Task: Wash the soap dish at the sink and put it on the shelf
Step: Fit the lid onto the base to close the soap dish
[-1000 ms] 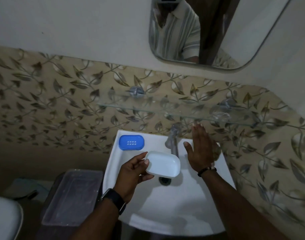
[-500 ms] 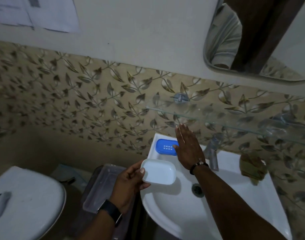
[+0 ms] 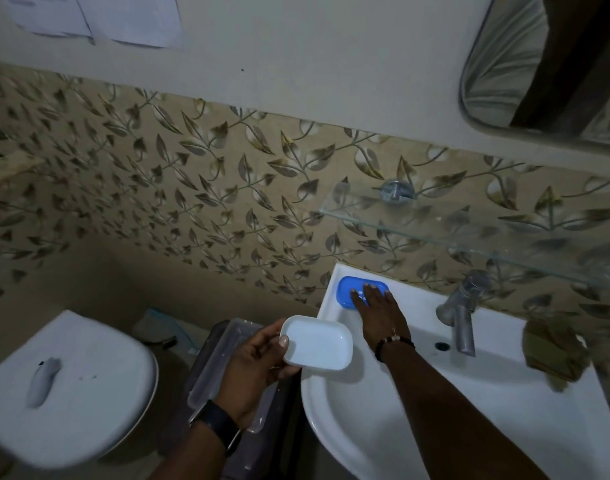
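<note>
My left hand grips a white soap dish tray by its left edge and holds it level over the left rim of the white sink. On the sink's back left corner lies the blue perforated soap dish insert. My right hand reaches across and rests flat on it, fingers spread over its right half. Above the sink a glass shelf juts from the leaf-patterned tiles.
A metal tap stands at the back of the sink, with a brownish cloth to its right. A clear plastic bin lid sits left of the sink, and a white toilet lid beyond. A mirror hangs top right.
My right hand has swung left from beside the tap onto the blue insert. The view turned left, bringing the toilet into sight. The left hand keeps the white tray.
</note>
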Tool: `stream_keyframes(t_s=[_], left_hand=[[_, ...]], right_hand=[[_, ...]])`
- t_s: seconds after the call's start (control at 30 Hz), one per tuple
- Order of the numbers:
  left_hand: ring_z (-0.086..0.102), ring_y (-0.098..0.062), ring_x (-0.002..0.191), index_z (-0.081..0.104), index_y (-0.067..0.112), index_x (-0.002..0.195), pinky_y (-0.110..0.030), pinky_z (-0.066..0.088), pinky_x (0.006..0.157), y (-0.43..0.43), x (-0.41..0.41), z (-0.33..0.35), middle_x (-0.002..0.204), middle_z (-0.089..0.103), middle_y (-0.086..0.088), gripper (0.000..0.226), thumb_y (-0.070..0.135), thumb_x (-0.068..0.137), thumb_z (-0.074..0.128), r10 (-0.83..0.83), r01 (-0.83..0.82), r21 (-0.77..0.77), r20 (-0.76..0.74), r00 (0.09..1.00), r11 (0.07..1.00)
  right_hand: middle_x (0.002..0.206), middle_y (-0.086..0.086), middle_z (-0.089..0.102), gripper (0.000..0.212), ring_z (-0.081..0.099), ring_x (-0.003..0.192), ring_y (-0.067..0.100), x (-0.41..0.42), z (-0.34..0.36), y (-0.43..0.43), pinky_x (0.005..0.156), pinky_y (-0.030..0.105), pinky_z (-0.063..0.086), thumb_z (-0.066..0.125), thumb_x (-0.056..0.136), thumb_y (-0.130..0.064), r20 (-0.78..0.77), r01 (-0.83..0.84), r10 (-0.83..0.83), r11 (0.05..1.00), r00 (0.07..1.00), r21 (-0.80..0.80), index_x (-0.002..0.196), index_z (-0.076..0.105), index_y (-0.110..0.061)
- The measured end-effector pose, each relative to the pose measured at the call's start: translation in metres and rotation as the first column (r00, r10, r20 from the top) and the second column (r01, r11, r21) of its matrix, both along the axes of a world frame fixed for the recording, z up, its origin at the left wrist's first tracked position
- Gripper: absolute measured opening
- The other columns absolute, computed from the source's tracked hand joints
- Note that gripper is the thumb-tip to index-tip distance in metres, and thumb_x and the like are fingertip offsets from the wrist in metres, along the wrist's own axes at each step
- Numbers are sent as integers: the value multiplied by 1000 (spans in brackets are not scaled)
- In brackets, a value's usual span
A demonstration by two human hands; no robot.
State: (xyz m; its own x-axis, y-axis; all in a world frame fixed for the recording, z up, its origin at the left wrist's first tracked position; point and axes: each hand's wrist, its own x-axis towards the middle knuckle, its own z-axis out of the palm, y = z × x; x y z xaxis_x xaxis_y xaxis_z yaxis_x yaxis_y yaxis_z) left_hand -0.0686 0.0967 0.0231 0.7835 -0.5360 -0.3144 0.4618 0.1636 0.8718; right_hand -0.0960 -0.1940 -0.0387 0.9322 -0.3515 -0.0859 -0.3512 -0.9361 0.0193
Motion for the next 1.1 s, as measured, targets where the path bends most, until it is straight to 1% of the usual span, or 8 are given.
stream_keyframes(t_s=[0.17, 0.3, 0.4, 0.53, 0.73, 0.9, 1.03, 1.1], left_hand=[[73, -23, 105, 67, 18, 125, -33, 61, 73, -4, 3, 1, 117, 76, -5, 47, 25, 79, 72, 7, -7, -9, 10, 1000, 1000], [74, -21, 101, 68, 15, 123, -37, 64, 76, -12, 4, 0, 114, 77, -6, 36, 15, 87, 68, 14, -14, -33, 15, 1000, 999], [73, -23, 104, 66, 13, 125, -41, 62, 84, -21, 1, -3, 116, 76, -8, 31, 9, 94, 62, 24, -24, -50, 15, 1000, 998], [74, -18, 95, 67, 17, 121, -35, 64, 76, -36, -4, -6, 111, 77, -5, 27, 10, 95, 62, 35, -34, -91, 11, 999, 995], [74, -15, 96, 67, 20, 120, -31, 62, 70, -57, -14, -2, 113, 76, -6, 28, 9, 95, 61, 39, -38, -161, 6, 999, 986], [69, -38, 108, 63, 18, 129, -49, 60, 86, -68, -21, 7, 122, 70, -18, 38, 16, 90, 67, -9, 28, -178, 103, 995, 984], [71, -25, 102, 68, 26, 124, -36, 61, 76, -72, -34, 22, 117, 74, -10, 41, 23, 84, 76, -62, 115, -182, 274, 960, 977], [67, -28, 107, 68, 26, 124, -43, 61, 83, -75, -40, 27, 120, 72, -9, 42, 24, 84, 80, -84, 151, -184, 328, 941, 971]], right_hand=[[165, 9, 23, 59, 17, 153, 25, -10, 7, 1, 126, 42, 0, 33, 101, -6, 41, -31, 34, 998, 999, -61, 157, 23, -19], [125, 9, 68, 61, 49, 136, 36, -31, 25, 7, 117, 66, 18, 57, 80, 11, 354, 98, -68, 993, 933, -66, 135, 61, -17], [107, 17, 69, 65, 61, 107, 44, -47, 50, 6, 91, 57, 52, 65, 77, 17, 585, 82, -90, 996, 806, 40, 134, 62, -12], [97, 13, 64, 49, 60, 88, 37, -72, 93, 11, 70, 46, 56, 61, 87, 7, 712, -13, -49, 997, 700, 81, 132, 61, -11], [98, 11, 63, 41, 60, 88, 32, -113, 139, 30, 70, 37, 50, 54, 93, -5, 727, -187, 66, 978, 683, 87, 130, 61, -20], [95, 16, 62, 41, 57, 88, 34, -134, 156, 54, 72, 39, 49, 60, 90, 1, 610, -303, 221, 952, 761, 33, 128, 68, -14], [100, 17, 60, 40, 56, 95, 34, -146, 157, 64, 75, 41, 51, 60, 91, -1, 666, -222, 120, 972, 736, 71, 128, 68, -14], [103, 15, 56, 36, 53, 99, 31, -150, 156, 65, 81, 42, 50, 57, 94, -7, 698, -167, 22, 976, 716, 141, 128, 68, -15]])
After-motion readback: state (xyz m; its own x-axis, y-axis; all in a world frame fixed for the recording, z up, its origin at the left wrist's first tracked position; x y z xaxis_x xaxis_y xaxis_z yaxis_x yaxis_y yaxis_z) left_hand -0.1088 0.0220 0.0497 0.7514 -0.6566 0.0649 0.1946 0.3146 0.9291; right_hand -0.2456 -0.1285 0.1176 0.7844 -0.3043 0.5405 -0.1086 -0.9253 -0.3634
